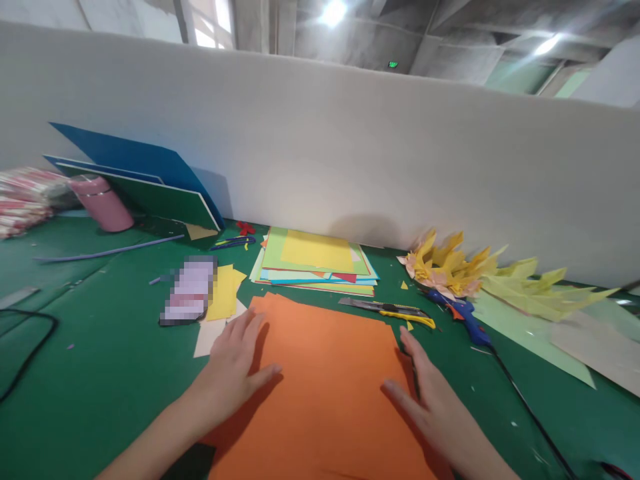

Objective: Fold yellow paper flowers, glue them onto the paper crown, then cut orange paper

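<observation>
A large orange sheet of paper (325,373) lies in front of me on the green table, with another orange edge showing under its far left corner. My left hand (240,367) is at its left side, fingers stretched out and thumb over the paper. On the opposite side, my right hand (425,393) has its thumb and fingers spread near the right edge. Neither hand grips anything. Just beyond the sheet lies a yellow utility knife (395,310) with its blade showing.
Behind the orange paper sits a stack of coloured paper (317,257). A blue glue gun (465,317) with a cord and yellow paper leaves (450,263) are at right. To the left are a phone (190,290), scissors (233,243), a pink bottle (104,203) and leaning boards (145,193).
</observation>
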### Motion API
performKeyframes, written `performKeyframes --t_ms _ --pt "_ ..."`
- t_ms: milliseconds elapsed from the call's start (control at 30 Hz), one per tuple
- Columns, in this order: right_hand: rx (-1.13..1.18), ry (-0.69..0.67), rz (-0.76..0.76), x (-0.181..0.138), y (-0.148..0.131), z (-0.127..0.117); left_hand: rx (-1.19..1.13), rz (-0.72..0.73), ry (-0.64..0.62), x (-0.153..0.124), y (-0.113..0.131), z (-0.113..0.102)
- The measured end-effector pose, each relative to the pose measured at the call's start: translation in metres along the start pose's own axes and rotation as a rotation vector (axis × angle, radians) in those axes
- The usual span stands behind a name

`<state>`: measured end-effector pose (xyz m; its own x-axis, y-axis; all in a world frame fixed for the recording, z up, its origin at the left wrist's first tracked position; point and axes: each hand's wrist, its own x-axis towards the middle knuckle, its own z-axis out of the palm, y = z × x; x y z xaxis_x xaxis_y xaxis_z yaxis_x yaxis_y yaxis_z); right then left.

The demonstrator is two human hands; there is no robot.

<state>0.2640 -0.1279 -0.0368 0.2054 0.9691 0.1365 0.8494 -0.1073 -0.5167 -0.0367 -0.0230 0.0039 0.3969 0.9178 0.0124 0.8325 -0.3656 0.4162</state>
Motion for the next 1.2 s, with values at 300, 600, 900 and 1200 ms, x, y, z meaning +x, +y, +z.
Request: performKeyframes --t_ms 300,600,900,1200 --pt "0.217 -0.15 -0.034 0.002 -0.022 0.001 0.028 0.077 0.002 -0.005 0.002 0.008" --pt "0.042 -0.004 -0.038 0.025 0.002 -0.004 -0.042 0.01 -0.058 -0.008 0.001 0.001" --pt "-0.011 -0.306 -0.325 0.058 -0.056 0.009 -0.077 0.098 -0.146 -0.004 0.01 0.005" --pt "0.205 -0.35 -0.308 0.036 -0.084 0.02 -0.071 0.044 -0.119 -0.006 0.01 0.01"
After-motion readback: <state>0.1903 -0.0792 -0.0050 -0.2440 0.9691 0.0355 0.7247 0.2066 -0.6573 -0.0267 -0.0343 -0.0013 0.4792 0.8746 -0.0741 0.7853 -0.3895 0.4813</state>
